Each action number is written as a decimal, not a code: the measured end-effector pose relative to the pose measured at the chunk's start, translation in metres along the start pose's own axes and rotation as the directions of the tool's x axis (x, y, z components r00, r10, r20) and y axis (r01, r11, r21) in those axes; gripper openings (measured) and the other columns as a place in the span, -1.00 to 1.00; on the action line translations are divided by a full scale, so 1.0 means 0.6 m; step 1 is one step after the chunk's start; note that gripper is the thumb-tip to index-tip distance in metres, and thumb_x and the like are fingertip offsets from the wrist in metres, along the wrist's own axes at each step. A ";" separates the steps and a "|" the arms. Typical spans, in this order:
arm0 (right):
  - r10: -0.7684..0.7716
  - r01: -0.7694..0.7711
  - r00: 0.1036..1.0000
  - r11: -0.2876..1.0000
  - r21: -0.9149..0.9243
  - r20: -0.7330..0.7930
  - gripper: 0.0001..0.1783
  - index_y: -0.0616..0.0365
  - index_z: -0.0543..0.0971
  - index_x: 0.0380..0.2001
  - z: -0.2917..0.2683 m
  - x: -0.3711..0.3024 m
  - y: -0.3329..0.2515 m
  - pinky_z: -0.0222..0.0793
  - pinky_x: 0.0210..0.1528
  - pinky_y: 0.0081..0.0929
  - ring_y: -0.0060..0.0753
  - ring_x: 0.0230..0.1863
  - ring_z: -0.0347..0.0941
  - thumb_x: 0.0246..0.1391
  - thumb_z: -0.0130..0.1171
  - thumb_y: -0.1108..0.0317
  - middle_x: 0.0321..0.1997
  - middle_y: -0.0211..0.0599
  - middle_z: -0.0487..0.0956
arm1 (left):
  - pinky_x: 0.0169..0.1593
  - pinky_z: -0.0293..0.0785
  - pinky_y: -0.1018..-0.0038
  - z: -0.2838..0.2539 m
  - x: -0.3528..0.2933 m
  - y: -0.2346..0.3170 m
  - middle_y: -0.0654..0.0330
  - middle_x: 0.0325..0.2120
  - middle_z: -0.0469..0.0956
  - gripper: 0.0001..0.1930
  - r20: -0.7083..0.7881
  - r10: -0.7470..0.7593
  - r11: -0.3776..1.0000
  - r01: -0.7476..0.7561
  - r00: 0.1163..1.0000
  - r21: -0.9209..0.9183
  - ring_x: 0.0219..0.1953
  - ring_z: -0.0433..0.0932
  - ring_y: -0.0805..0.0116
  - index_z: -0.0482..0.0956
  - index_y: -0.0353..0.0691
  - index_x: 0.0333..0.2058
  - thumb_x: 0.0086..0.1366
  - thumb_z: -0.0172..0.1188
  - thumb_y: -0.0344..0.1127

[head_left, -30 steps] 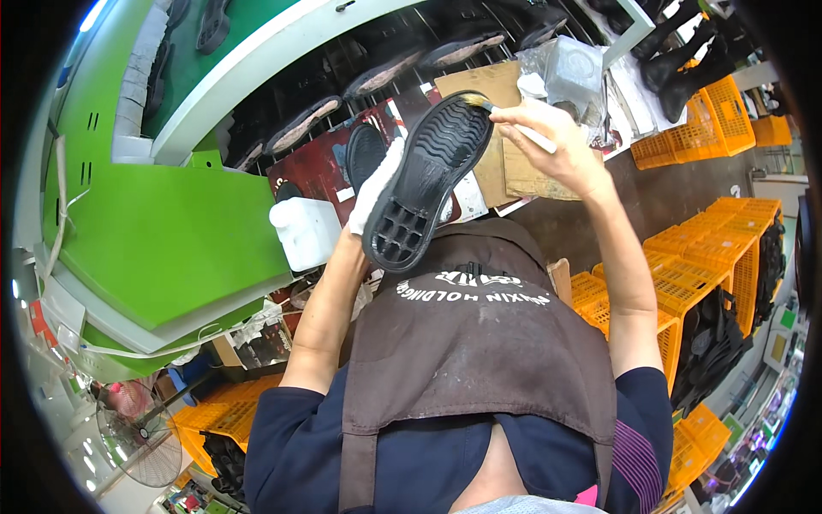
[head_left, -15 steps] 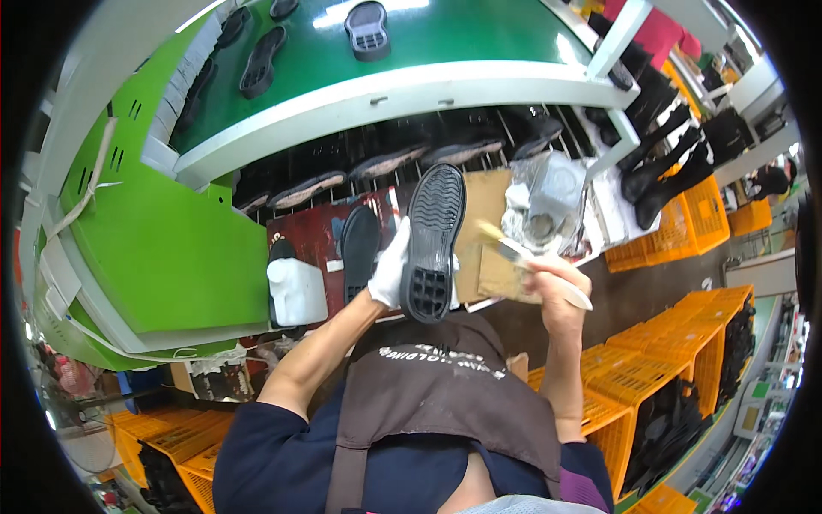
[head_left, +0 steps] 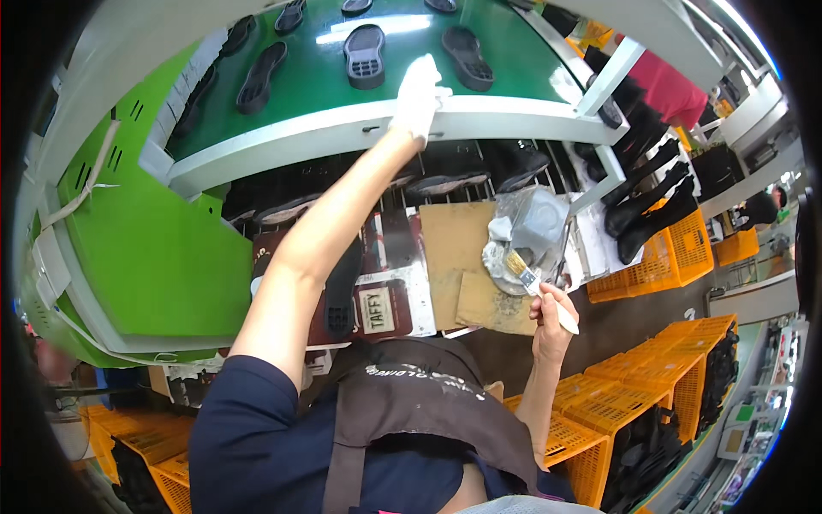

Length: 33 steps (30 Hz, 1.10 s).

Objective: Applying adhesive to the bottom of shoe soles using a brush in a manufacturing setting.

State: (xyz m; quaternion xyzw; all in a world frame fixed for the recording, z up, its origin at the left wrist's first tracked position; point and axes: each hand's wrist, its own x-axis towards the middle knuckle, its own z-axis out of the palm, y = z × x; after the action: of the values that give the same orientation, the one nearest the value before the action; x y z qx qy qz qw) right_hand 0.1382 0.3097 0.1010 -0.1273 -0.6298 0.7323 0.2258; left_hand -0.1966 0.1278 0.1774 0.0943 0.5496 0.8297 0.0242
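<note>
My left hand (head_left: 418,101), in a white glove, reaches out over the front rail of the green surface (head_left: 533,73). Its fingers are stretched and hold nothing. Just to the right of the fingertips lies a black shoe sole (head_left: 467,58), and another black sole (head_left: 366,56) lies to their left. Bare, my right hand (head_left: 553,324) grips a paintbrush (head_left: 555,310) by its pale handle. The bristles point up and left, over the rim of a plastic-lined round container. A further black sole (head_left: 341,295) rests below, partly covered by my left forearm.
More soles, one a long black sole (head_left: 261,77), sit on the green surface. Tan cardboard (head_left: 454,257) lies on the bench beside a translucent plastic jug (head_left: 541,218). A green machine housing (head_left: 145,257) stands left. Orange crates (head_left: 612,403) and black boots (head_left: 655,218) are right.
My left hand has let go of the sole and moved up over the green surface, where another sole now lies. My right hand has brought the brush to the round container.
</note>
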 end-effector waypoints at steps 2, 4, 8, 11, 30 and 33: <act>0.069 -0.069 0.997 0.996 -0.049 -0.018 -0.74 0.35 0.50 -0.18 -0.006 -0.004 0.024 0.27 -0.46 -0.68 -0.61 -0.52 0.34 0.15 0.09 0.37 -0.51 -0.35 0.47 | -0.31 0.42 0.60 -0.043 -0.057 -0.065 0.19 -0.22 0.51 -0.60 0.093 -0.016 0.999 0.020 0.996 -0.050 -0.33 0.52 0.46 0.32 -0.22 0.07 0.34 -0.06 -0.14; 0.105 -0.106 0.994 0.992 -0.061 -0.019 -0.75 0.36 0.51 -0.18 -0.005 -0.003 0.045 0.27 -0.45 -0.70 -0.63 -0.51 0.35 0.13 0.08 0.40 -0.50 -0.36 0.48 | -0.33 0.43 0.62 -0.096 -0.169 -0.126 0.22 -0.27 0.52 -0.65 0.057 -0.061 0.992 0.054 0.997 0.114 -0.35 0.52 0.50 0.37 -0.23 0.04 0.33 -0.01 -0.23; 0.181 -0.182 0.983 0.979 -0.087 -0.021 -0.74 0.37 0.50 -0.14 -0.005 -0.009 0.063 0.31 -0.42 -0.70 -0.64 -0.50 0.37 0.11 0.09 0.47 -0.47 -0.34 0.50 | 0.00 0.39 0.29 -0.212 -0.362 -0.190 -0.10 -0.07 0.42 -0.38 -0.041 -0.069 0.532 0.071 0.997 0.844 -0.08 0.47 0.05 0.30 -0.35 0.09 0.16 0.18 -0.07; 0.222 -0.219 0.975 0.968 -0.124 0.010 -0.71 0.36 0.50 -0.13 0.004 -0.012 0.071 0.33 -0.45 -0.72 -0.63 -0.53 0.40 0.11 0.12 0.41 -0.48 -0.33 0.53 | 0.16 0.21 0.18 -0.266 -0.448 -0.180 -0.22 0.10 0.22 0.01 -0.141 -0.029 0.038 0.142 0.990 0.989 0.14 0.24 -0.12 0.08 -0.47 0.17 -0.07 0.29 0.17; -0.109 0.032 0.992 0.727 -0.686 -0.070 -0.82 0.21 0.61 -0.40 -0.068 0.112 0.118 0.31 -0.42 -0.66 -0.72 -0.50 0.37 0.00 0.26 0.31 -0.56 -0.45 0.54 | -0.08 0.45 0.40 -0.346 -0.462 -0.130 -0.11 -0.12 0.48 -0.03 -0.353 -0.265 0.369 0.433 0.897 0.823 -0.16 0.54 0.09 0.04 -0.44 0.21 -0.09 0.36 -0.11; -0.103 0.074 0.995 0.661 -0.747 0.007 -0.85 0.17 0.60 -0.40 -0.075 0.132 0.154 0.35 -0.40 -0.56 -0.56 -0.50 0.43 -0.02 0.25 0.32 -0.54 -0.31 0.55 | -0.14 0.44 0.54 -0.330 -0.452 -0.112 0.11 -0.18 0.50 -0.47 -0.267 -0.237 0.830 0.338 0.934 0.444 -0.23 0.51 0.41 0.33 -0.39 0.00 0.08 0.33 -0.34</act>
State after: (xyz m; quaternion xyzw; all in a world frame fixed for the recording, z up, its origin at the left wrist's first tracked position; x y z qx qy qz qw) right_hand 0.0751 0.3777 0.0106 -0.1908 -0.8754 0.3963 0.2005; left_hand 0.0287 -0.0647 0.0059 -0.0710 0.7463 0.6581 0.0695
